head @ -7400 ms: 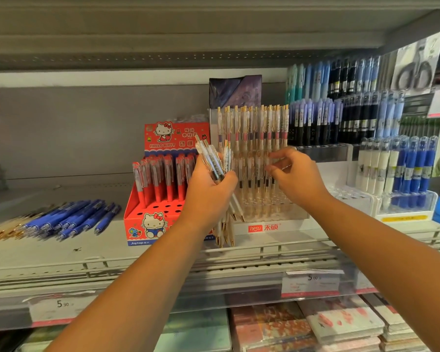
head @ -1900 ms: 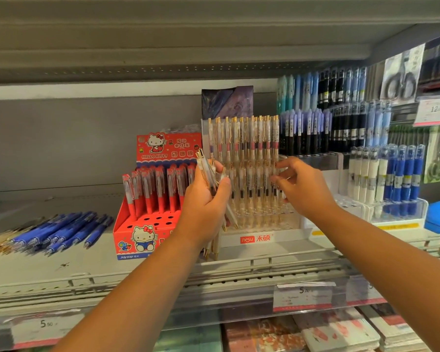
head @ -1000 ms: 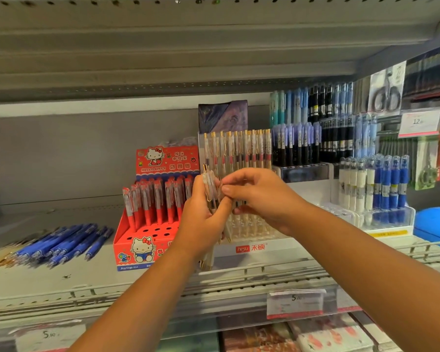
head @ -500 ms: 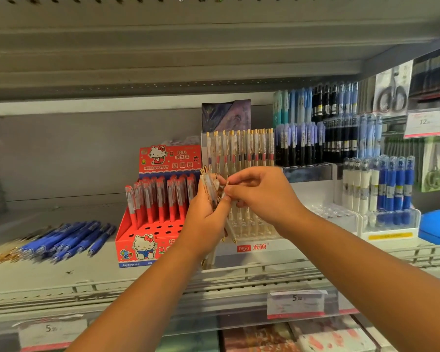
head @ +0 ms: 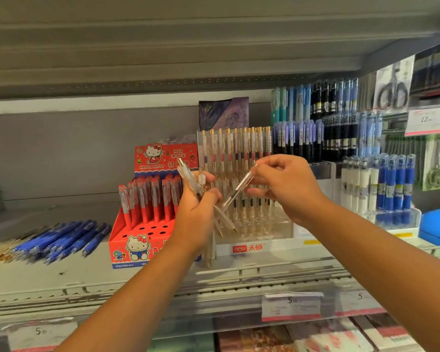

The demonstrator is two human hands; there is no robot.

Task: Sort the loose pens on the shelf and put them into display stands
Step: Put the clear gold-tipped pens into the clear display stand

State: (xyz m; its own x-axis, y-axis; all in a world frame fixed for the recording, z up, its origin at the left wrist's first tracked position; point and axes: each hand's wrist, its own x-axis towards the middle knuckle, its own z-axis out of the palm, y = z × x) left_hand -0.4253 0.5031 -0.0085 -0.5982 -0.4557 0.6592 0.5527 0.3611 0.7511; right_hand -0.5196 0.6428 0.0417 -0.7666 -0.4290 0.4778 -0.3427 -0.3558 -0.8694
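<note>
My left hand [head: 198, 210] grips a small bundle of clear pens with gold clips [head: 188, 177], held upright in front of the clear display stand [head: 252, 224] marked in red. My right hand [head: 285, 186] pinches one clear pen [head: 238, 189] by its upper end; the pen slants down to the left, its tip close to my left hand. The stand holds several rows of the same clear, gold-clipped pens. Loose blue pens [head: 61, 240] lie in a pile on the shelf at far left, with a few gold-tipped ones beside them.
A red cartoon-cat pen stand [head: 148, 237] with red pens sits left of the clear stand. Tiered racks of blue, black and white pens [head: 341, 138] fill the right. Price tags [head: 291, 306] hang on the shelf's front rail; notebooks lie on the shelf below.
My right hand has drawn one clear pen out of the bundle and moved right, away from my left hand. The left hand has kept its grip on the bundle.
</note>
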